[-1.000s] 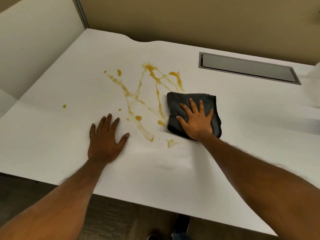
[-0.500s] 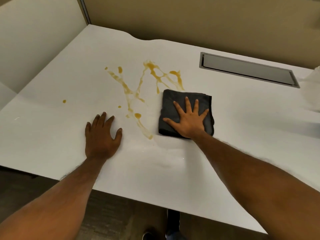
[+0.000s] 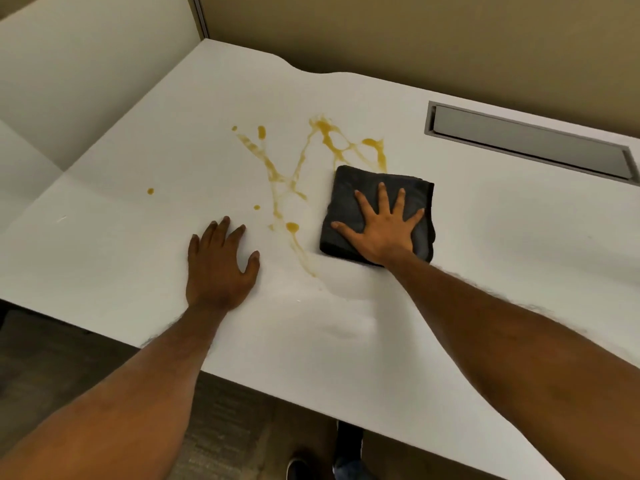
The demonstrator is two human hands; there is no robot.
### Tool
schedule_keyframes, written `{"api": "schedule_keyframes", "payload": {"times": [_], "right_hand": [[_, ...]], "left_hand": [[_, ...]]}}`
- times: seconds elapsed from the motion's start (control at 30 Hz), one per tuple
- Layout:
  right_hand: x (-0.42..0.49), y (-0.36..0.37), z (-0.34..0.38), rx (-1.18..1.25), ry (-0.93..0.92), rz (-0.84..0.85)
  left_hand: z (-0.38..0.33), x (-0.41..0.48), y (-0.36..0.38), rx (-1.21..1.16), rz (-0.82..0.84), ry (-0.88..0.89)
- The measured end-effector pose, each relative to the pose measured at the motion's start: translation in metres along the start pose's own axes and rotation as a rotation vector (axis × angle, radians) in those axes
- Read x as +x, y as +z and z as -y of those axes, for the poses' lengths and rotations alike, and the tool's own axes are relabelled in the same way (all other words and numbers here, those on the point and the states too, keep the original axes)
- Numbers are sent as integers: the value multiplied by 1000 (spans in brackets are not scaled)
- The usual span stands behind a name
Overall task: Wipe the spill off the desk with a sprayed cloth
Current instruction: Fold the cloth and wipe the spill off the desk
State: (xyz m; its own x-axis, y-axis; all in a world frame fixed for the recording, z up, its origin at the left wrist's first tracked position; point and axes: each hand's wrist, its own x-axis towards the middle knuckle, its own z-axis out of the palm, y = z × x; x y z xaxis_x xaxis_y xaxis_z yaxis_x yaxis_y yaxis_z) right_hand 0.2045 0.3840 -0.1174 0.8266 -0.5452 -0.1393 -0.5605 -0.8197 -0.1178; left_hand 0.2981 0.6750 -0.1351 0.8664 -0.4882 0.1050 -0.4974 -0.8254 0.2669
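**Cloth parked at the right edge of the spill, both palms flat**

Looking down through the head cam. Nearest me are two bare forearms reaching over the front edge of the white laminate desk [image 3: 145,258], and under that edge I can see a bit of dark floor and what looks like a shoe [image 3: 348,455].

My left hand [image 3: 220,268] lies palm down on bare desktop, fingers spread and holding nothing, just left of the lower tail of the mess. My right hand [image 3: 382,230] is also splayed flat, not gripping, pressing down on the folded dark grey cloth [image 3: 349,188]. The cloth sits flat on the desk, roughly square, and my palm covers its near half.

The sticky-looking amber yellow spill [image 3: 287,178] runs in thin crossing streaks between the two hands and on toward the back, with a few loose drops off to the left. The cloth's far left corner touches the rightmost streak; the rest of the streaks are uncovered.

Farther back on the right there's a long grey metal cable slot [image 3: 530,140] set into the desktop, and behind everything the beige partition panels [image 3: 415,36].
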Motion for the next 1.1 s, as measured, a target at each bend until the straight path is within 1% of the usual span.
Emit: {"api": "schedule_keyframes", "payload": {"times": [0.03,0.1,0.17,0.2,0.27,0.33,0.4,0.47,0.53,0.63,0.73,0.87,0.93,1.03,1.1], "right_hand": [[3,1,16,-8,-33,11],[-6,7,40,-43,-170,23],[-31,15,40,-71,-306,-1],[-44,19,30,-66,-342,-28],[-60,22,1,-43,-344,-70],[-53,17,-15,-57,-290,-68],[-31,9,0,-45,-196,-31],[-18,4,29,-44,-153,3],[-25,8,41,-56,-196,0],[-66,28,21,-45,-320,-92],[-58,24,13,-20,-312,-90],[-18,8,42,-49,-226,-23],[-24,13,44,-58,-260,-30],[-56,22,25,-41,-380,-58],[-59,20,15,-24,-368,-63]], "left_hand": [[0,0,0,3,1,-2],[1,-1,-1,-3,3,-1],[2,-1,-1,-9,6,3],[2,0,-1,-8,6,4],[2,-1,-1,-6,5,-2],[2,-1,-1,-3,-5,-3],[1,0,0,7,-12,1],[1,0,-1,10,-8,-3],[2,0,-2,16,0,3],[2,0,-3,26,15,1],[-1,0,-4,37,34,-6],[1,2,-4,41,30,-7],[2,1,-4,47,34,-2],[2,2,-5,40,36,-6],[-1,1,-4,44,49,5]]}}
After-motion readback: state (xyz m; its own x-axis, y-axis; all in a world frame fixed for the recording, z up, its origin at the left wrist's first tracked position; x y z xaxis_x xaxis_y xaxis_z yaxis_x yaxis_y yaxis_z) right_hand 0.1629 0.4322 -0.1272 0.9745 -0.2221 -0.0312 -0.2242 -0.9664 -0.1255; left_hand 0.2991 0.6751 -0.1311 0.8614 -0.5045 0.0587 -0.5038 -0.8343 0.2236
